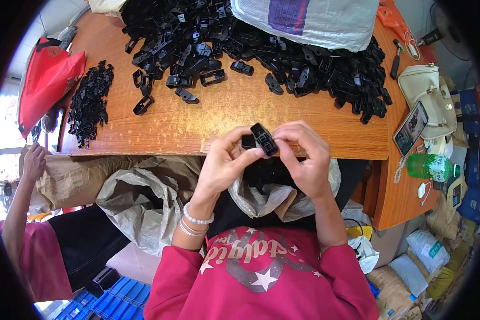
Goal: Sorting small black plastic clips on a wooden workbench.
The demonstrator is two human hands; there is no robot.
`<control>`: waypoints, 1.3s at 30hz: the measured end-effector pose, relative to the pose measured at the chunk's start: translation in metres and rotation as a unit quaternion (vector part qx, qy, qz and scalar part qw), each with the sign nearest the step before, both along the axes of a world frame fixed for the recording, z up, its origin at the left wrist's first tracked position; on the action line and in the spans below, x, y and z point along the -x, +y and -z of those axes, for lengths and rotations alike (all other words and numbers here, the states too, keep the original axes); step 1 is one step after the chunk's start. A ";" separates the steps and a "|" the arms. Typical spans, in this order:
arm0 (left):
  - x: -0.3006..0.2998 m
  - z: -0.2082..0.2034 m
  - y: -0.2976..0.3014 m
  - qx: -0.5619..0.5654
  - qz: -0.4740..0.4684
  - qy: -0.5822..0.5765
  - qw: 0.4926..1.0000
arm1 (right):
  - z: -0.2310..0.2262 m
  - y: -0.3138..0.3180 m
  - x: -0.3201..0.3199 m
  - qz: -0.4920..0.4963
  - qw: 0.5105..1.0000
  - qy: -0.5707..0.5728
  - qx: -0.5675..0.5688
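Above the table's front edge, my left hand (pixel 226 165) grips a black plastic part (pixel 264 140) between thumb and fingers. The part is tilted, with its recessed, ribbed side showing. My right hand (pixel 308 160) is closed in a pinch at the part's right edge. Any small piece between those fingertips is hidden. Beyond my hands, a large heap of similar black plastic parts (pixel 197 42) covers the back of the table. A heap of much smaller black pieces (pixel 90 101) lies at the left.
A white woven sack (pixel 309 21) rests on the heap. Open sacks (pixel 138 202) (pixel 288 200) hang below the table edge. At right are a hammer (pixel 396 60), phone (pixel 410 128), cream handbag (pixel 426 98) and green bottle (pixel 429 167). Another person's arm (pixel 21 192) is at left.
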State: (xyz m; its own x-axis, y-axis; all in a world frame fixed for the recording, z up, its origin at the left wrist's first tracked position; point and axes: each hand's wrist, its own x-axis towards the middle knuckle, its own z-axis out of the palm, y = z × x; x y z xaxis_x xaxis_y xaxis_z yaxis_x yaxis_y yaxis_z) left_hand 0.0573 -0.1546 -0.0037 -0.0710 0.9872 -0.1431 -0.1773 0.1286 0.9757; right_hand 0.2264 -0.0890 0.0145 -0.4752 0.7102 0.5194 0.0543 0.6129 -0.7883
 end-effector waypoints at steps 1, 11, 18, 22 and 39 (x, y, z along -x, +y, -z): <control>-0.002 0.002 0.002 0.003 -0.001 -0.019 1.000 | 0.000 -0.004 0.004 0.049 0.998 -0.029 0.024; -0.007 -0.007 0.010 0.024 -0.013 0.032 0.999 | -0.001 -0.002 0.000 0.026 0.993 -0.106 0.046; 0.001 -0.013 0.005 0.028 0.030 0.016 0.999 | 0.005 0.004 -0.007 -0.016 0.997 -0.064 0.039; 0.002 -0.017 0.006 0.036 0.042 -0.010 0.998 | 0.006 0.003 -0.003 0.004 0.997 -0.071 0.007; -0.004 -0.009 -0.005 -0.138 -0.013 0.166 0.976 | 0.020 -0.012 0.012 0.027 0.990 0.013 0.135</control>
State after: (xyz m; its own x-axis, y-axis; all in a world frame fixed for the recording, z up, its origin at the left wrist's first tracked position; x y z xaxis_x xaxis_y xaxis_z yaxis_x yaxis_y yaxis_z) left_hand 0.0612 -0.1599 0.0049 -0.0940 0.9822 0.1625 0.1546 -0.1469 0.9770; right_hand 0.2144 -0.1015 -0.0059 -0.4227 0.8483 0.3190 0.0588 0.3769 -0.9244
